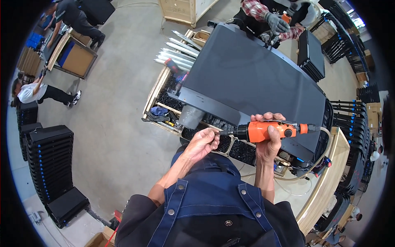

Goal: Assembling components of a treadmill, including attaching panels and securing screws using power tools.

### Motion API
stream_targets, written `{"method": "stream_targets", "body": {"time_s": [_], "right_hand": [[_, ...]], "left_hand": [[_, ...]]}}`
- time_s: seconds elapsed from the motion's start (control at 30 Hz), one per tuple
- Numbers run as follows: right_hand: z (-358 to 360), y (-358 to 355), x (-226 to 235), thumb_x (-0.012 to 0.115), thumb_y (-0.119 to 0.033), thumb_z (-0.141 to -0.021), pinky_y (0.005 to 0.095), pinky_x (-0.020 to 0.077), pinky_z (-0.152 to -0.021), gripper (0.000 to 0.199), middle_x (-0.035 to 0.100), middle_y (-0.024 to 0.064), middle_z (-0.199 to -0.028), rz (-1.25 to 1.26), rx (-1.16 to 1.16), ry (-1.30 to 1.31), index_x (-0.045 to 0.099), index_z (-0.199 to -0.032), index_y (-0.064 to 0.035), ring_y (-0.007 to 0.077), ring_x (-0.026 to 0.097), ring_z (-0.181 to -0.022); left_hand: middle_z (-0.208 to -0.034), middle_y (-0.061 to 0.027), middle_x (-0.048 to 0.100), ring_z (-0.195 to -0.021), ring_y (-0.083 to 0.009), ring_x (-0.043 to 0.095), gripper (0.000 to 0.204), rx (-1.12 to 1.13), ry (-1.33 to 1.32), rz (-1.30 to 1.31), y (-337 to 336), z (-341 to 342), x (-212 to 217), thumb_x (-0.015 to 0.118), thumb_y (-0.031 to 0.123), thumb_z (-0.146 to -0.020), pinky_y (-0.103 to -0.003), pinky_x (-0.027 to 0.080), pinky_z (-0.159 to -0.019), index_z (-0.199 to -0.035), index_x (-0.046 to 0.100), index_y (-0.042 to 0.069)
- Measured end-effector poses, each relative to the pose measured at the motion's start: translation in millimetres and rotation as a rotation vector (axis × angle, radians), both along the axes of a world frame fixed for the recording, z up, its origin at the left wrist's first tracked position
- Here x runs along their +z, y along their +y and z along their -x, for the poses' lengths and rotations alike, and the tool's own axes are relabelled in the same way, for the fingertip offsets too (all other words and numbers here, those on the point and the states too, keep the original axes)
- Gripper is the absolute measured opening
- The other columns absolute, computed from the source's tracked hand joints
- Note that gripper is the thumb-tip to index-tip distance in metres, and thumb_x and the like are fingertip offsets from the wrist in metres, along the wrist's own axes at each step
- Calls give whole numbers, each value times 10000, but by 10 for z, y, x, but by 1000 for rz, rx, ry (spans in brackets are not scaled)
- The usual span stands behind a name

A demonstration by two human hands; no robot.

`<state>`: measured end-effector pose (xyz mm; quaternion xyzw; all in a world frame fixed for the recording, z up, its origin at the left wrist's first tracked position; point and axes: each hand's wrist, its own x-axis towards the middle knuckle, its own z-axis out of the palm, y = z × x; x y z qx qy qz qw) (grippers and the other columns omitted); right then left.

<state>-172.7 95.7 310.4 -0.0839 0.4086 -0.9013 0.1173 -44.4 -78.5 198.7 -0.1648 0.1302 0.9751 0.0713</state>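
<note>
My right hand (pixel 269 146) is wrapped round an orange and black air screwdriver (pixel 260 131), held sideways in front of my waist with its nose to the left. A pale hose (pixel 329 142) runs from its right end. At the bit's tip, the thumb and fingers of my left hand (pixel 200 145) are pinched together; whatever small piece they hold is hidden. Just beyond both hands lies a large dark grey panel (pixel 247 74) with a metal strip (pixel 210 105) along its near edge. It rests on a wooden workbench.
Across the panel, a co-worker's gloved hands (pixel 275 26) hold an orange tool. Bins of black screws (pixel 242 150) sit below my hands. White metal bars (pixel 179 53) lie at the bench's left. Stacked black panels (pixel 51 164) stand at left; two more people are at far left.
</note>
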Motion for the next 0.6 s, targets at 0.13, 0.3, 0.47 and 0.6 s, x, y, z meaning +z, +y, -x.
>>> {"method": "stream_targets", "body": {"time_s": [0.13, 0.3, 0.47, 0.6], "right_hand": [[-58, -183, -78, 702, -126, -873, 530, 509, -1018, 415, 631, 122, -1126, -11, -81, -106, 512, -1241, -93, 295, 655, -1049], [-167, -661, -138, 650, -115, -918, 504, 516, -1015, 422, 629, 147, -1162, -147, -273, -219, 467, -1296, -79, 298, 658, -1046], [-161, -1386, -71, 658, -74, -891, 511, 500, -1021, 409, 635, 165, -1152, -268, -152, 141, 483, -1260, -58, 315, 669, -1053], [-106, -1900, -106, 699, -10, -839, 516, 520, -985, 409, 641, 182, -1127, -392, -21, 409, 500, -1195, -41, 325, 676, -1028]], "left_hand": [[-885, -69, 662, -741, -131, 599, 223, 74, -8, 244, -132, -17, 44, 672, 194, -977, -256, 495, -643, -1102, 647, 11], [-875, -66, 676, -702, -97, 596, 210, 78, -20, 678, -546, 24, -64, 654, 172, -993, -219, 486, -610, -1108, 639, -4], [-792, 20, 539, -639, -84, 479, 242, 114, -129, -317, -923, 264, -268, 595, 245, -1027, -213, 420, -539, -1153, 599, 39], [-752, 34, 500, -615, -64, 435, 280, 104, -137, -444, -1128, 448, -366, 587, 335, -1022, -194, 363, -490, -1101, 593, 66]]}}
